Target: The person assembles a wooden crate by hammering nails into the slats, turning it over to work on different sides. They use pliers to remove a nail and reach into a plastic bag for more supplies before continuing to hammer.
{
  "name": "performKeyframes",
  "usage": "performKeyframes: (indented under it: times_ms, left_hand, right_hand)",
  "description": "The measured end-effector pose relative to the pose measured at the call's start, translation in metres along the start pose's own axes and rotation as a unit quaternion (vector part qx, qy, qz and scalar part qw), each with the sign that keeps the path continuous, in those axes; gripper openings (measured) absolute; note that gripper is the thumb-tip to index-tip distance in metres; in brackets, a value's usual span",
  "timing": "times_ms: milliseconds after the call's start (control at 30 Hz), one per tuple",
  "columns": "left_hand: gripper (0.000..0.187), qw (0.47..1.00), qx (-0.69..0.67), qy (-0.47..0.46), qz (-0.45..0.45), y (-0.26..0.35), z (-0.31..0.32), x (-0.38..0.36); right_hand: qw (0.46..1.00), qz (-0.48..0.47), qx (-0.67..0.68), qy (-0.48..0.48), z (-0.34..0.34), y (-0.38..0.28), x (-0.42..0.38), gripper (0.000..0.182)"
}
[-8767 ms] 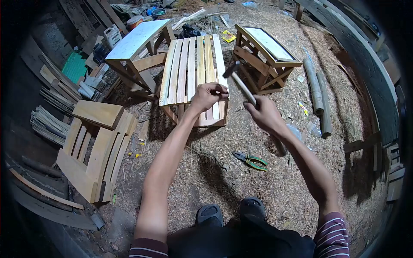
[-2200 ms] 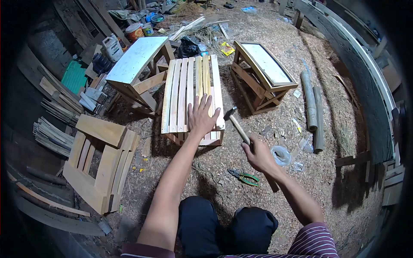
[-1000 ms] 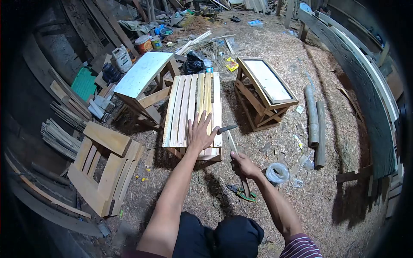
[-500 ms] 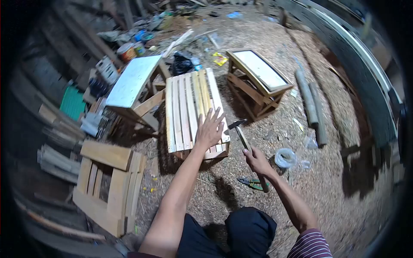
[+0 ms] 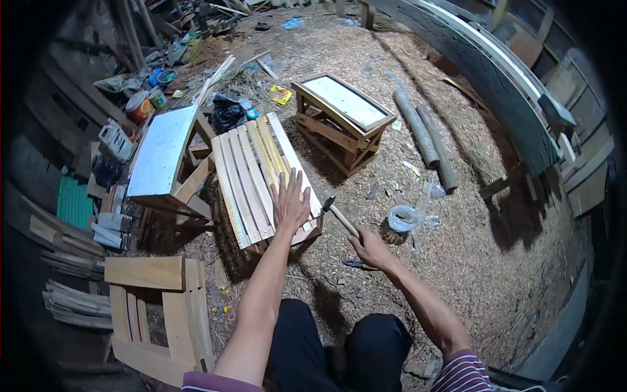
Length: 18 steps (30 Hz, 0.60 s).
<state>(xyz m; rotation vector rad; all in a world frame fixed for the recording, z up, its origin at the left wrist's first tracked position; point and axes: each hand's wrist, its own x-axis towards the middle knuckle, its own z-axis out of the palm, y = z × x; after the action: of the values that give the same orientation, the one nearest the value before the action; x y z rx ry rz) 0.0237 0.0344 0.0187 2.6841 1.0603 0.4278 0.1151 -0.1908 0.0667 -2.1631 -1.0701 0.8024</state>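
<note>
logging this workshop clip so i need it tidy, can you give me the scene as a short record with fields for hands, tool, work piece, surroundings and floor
left hand: spread flat on the slats
right hand: gripping the hammer handle
tool: hammer, head by the near right corner; contact unclear
work piece: slatted wooden piece
beside it: white-topped table left, white-framed-panel table right
floor: wood chips; pliers partly hidden

Right grip [image 5: 371, 249] holds a hammer [image 5: 343, 220]; left grip [image 5: 291, 206] (spread wide) rests on wooden slats [image 5: 253, 178].
</note>
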Motion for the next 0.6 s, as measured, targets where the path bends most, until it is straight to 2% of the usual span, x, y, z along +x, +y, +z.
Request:
performKeyframes:
  times_ms: [33,200,267,333,400,600]
  left_hand:
    - [0.056,1.0,0.009,0.005,0.001,0.001,0.001,0.001]
    - [0.054,0.999,0.001,0.034,0.008,0.0,0.004,0.0]
    - [0.054,0.999,-0.02,0.042,0.01,0.001,0.004,-0.001]
    - [0.054,0.999,-0.02,0.043,0.008,0.0,0.003,-0.001]
    - [0.054,0.999,-0.021,0.048,0.011,0.0,0.002,0.001]
    - [0.055,0.999,-0.023,0.046,0.009,0.0,0.005,-0.001]
  right_hand:
    - [0.999,-0.01,0.008,0.03,0.0,-0.002,-0.002,0.027]
    - [0.997,-0.033,0.054,0.032,-0.02,-0.037,-0.018,0.029]
    - [0.993,-0.004,0.109,0.034,-0.018,-0.039,-0.022,0.032]
    - [0.997,-0.004,0.067,0.025,-0.015,-0.041,-0.028,0.033]
    - [0.999,0.048,-0.004,-0.012,-0.019,-0.044,-0.034,0.029]
    - [0.999,-0.007,0.019,0.038,-0.022,-0.051,-0.032,0.027]
